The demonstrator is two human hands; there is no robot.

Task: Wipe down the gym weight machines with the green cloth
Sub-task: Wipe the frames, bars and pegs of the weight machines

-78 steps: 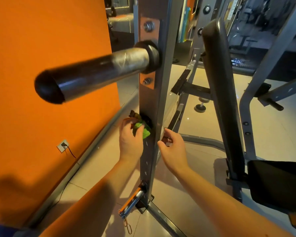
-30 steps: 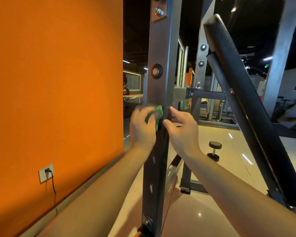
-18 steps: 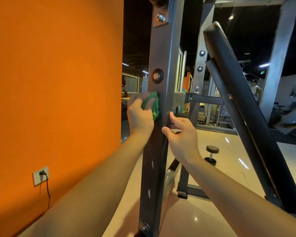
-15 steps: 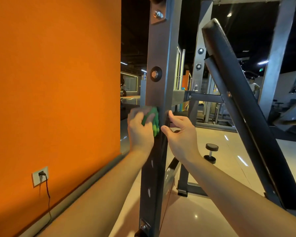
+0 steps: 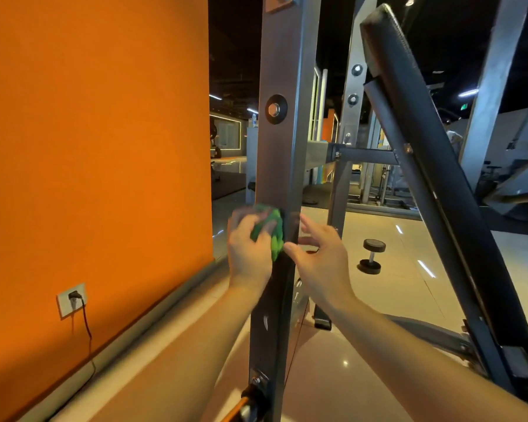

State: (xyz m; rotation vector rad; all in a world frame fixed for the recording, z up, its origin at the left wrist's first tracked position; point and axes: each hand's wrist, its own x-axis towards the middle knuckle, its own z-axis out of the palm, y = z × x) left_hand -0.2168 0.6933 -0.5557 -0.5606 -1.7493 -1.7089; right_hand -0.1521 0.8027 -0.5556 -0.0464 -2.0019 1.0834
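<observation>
The left hand (image 5: 250, 254) grips the green cloth (image 5: 275, 236), bunched under its curled fingers, and presses it against the near face of a grey steel post (image 5: 282, 166) at about mid-height. The cloth sits on the left half of that face, below a round black washer with a bolt (image 5: 276, 109). The right hand (image 5: 320, 263) is released, fingers loosely spread and holding nothing, just right of the post. Its thumb tip lies by the post's right edge, next to the cloth, but motion blur hides whether it touches the metal. Both forearms reach in from the near edge, one on each side of the post.

An orange wall (image 5: 104, 147) fills the left side, with a socket (image 5: 72, 300) low on it and a black cord hanging from the plug. To the right a black padded backrest (image 5: 433, 166) leans steeply. A dumbbell (image 5: 371, 255) stands on the glossy floor (image 5: 387, 287) between post and backrest, farther back.
</observation>
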